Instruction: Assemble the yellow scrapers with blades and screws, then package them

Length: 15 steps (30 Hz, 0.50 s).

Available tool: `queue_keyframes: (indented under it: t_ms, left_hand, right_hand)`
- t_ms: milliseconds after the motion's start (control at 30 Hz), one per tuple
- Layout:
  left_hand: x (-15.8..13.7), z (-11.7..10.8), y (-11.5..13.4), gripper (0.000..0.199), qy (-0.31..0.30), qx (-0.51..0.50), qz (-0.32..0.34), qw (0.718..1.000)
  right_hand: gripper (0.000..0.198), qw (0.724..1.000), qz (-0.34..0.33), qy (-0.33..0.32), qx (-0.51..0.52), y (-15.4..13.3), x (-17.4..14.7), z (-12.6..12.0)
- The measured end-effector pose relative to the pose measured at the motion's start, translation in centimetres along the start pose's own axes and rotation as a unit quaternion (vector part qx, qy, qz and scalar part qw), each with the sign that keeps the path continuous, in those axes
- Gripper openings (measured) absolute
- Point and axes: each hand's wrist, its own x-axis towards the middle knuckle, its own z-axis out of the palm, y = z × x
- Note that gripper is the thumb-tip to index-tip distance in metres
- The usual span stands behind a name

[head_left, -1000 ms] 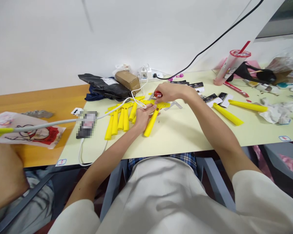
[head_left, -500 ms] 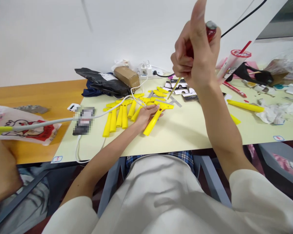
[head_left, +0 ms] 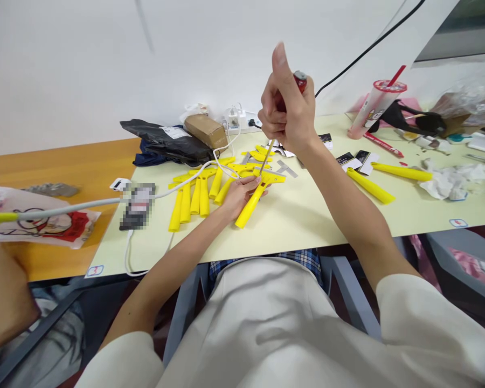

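My left hand (head_left: pixel 241 193) grips a yellow scraper (head_left: pixel 250 207) near its head, the hollow handle slanting toward me. In my right hand (head_left: pixel 290 108), raised over the table, is a screwdriver (head_left: pixel 267 156) with a red handle; the fingers wrap round it and the thumb points up. Its shaft slants down and the tip meets the scraper's head or lies just in front of it. Several yellow scrapers (head_left: pixel 186 202) lie side by side to the left. Flat grey metal blades (head_left: pixel 288 169) rest just behind the held scraper.
A white cable (head_left: pixel 173 186) crosses the scrapers. Behind are a black bag (head_left: pixel 167 141) and a cardboard box (head_left: pixel 206 129). At right stand a cup (head_left: pixel 374 110), yellow handles (head_left: pixel 371 186) and crumpled tissue (head_left: pixel 444 180). Another person's limb (head_left: pixel 10 291) shows at far left.
My right hand has come down and to the left with the screwdriver, bringing its tip to the scraper's head. My left hand still grips the scraper. The view has shifted slightly.
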Motion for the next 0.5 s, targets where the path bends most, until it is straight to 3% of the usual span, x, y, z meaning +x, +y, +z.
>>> queue_keyframes:
  t_ms: [367, 500]
  left_hand:
    - [-0.26, 0.23, 0.41, 0.014, 0.007, 0.000, -0.012, 1.000]
    - [-0.24, 0.25, 0.41, 0.013, 0.011, 0.000, -0.012, 1.000]
  right_hand:
    - [0.081, 0.998, 0.019, -0.037, -0.049, -0.64, -0.15, -0.47]
    - [0.080, 0.999, 0.013, -0.003, -0.045, -0.51, -0.19, -0.45]
